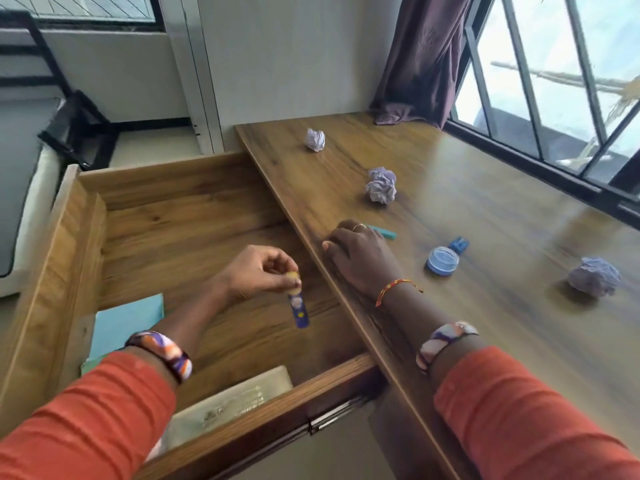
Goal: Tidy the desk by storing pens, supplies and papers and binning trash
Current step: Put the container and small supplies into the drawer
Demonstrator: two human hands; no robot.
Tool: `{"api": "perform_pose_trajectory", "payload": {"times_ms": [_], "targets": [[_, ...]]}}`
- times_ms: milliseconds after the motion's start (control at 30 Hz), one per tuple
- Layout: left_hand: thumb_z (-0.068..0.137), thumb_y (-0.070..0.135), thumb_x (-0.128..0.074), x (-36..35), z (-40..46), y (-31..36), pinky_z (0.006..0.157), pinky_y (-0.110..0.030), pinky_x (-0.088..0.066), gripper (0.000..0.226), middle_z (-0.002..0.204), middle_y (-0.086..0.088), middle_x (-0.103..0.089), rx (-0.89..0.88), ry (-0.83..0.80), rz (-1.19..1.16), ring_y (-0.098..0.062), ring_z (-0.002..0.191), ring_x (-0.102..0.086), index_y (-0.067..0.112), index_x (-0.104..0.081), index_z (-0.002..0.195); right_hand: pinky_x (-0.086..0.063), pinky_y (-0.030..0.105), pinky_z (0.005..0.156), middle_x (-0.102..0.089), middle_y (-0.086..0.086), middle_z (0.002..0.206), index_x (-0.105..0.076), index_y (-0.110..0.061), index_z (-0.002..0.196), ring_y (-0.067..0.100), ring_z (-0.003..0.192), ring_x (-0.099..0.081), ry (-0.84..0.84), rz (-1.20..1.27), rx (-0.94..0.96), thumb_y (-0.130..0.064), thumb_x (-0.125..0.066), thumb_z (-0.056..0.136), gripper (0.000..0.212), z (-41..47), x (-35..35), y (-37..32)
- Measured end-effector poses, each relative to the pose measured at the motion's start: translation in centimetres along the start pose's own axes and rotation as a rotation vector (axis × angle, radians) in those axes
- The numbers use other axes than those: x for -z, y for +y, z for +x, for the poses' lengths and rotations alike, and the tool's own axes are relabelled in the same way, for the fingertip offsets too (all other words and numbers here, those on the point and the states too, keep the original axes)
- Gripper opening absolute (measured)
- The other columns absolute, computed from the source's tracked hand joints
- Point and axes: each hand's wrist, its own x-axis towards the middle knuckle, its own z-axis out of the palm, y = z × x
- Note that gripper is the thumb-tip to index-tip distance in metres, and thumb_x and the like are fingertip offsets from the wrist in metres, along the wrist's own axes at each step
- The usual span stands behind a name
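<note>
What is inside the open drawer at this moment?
Inside the drawer: light blue papers, a pale booklet at the front, and a blue glue stick that the left hand pinches by its cap. The sleeve covers the near corner.

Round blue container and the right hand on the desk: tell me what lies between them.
Nothing: in the head view, only bare desk separates the right hand from the round blue container. The teal item lies farther back, beside the knuckles.

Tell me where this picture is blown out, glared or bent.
Head view: the window at upper right is overexposed white; its light puts a pale sheen on the desk; the wide lens bends and tilts the desk edge and drawer; the glue stick is slightly soft.
</note>
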Motion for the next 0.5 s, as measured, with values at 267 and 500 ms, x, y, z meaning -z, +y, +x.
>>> {"api": "perform_pose_trajectory", "payload": {"times_ms": [267, 500], "targets": [[0.066, -0.001, -0.079, -4.9, -2.4, 0.9, 0.069, -0.032, -0.050, 0.028, 0.073, -0.004, -0.063, 0.035, -0.294, 0.170, -0.015, 0.070, -0.058, 0.018, -0.061, 0.077, -0.034, 0.038, 0.109, -0.043, 0.009, 0.143, -0.056, -0.013, 0.125, 0.027, 0.129, -0.042, -0.113, 0.059, -0.013, -0.036, -0.049, 0.091, 0.041, -2.1, 0.6, -0.3], [0.076, 0.020, -0.074, -5.1, -3.1, 1.9, 0.089, -0.040, -0.049, 0.032, 0.109, -0.014, -0.067, 0.023, -0.317, 0.406, -0.028, 0.102, -0.060, 0.014, -0.067, 0.106, -0.032, 0.032, 0.108, -0.042, 0.001, 0.144, -0.048, -0.014, 0.133, 0.020, 0.130, -0.041, -0.150, 0.083, -0.022, -0.036, -0.047, 0.094, 0.045, -3.2, 0.9, -0.5]]}}
